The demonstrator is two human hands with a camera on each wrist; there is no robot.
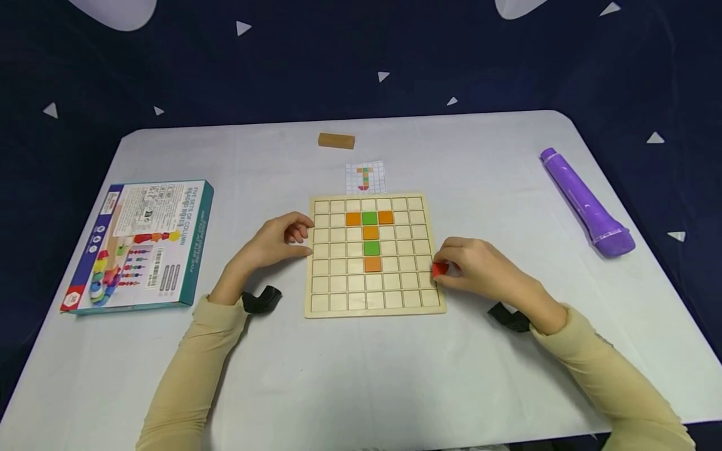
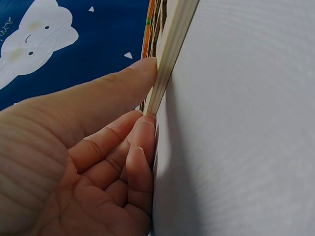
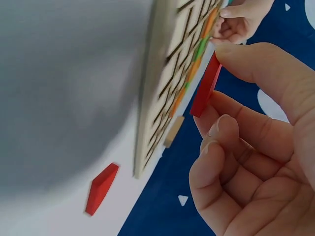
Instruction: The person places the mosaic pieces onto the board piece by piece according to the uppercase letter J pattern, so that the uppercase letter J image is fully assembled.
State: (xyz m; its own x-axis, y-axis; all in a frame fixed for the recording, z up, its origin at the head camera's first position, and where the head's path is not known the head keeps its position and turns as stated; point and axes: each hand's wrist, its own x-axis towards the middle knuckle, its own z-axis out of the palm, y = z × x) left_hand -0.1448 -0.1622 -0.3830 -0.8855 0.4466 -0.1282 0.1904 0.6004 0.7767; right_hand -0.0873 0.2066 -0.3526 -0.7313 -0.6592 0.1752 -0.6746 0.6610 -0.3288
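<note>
A light wooden grid board (image 1: 338, 302) lies mid-table, with orange tiles (image 1: 373, 264) and green tiles (image 1: 371, 248) forming a T shape on it. My left hand (image 1: 276, 239) rests its thumb and fingertips against the board's left edge; the left wrist view shows them touching its side. At the right edge, my right hand (image 1: 479, 266) pinches a flat red tile (image 3: 206, 86) between thumb and forefinger, tilted up. A second red tile (image 3: 102, 189) lies on the table beside the board in the right wrist view; I cannot make it out in the head view.
Behind the board lies a pattern card (image 1: 365, 177) with a coloured J shape, and beyond it a wooden block (image 1: 336, 141). A printed box (image 1: 141, 244) is at the left, a purple flashlight (image 1: 586, 203) at the right. Both wrists carry black mounts (image 1: 262, 300).
</note>
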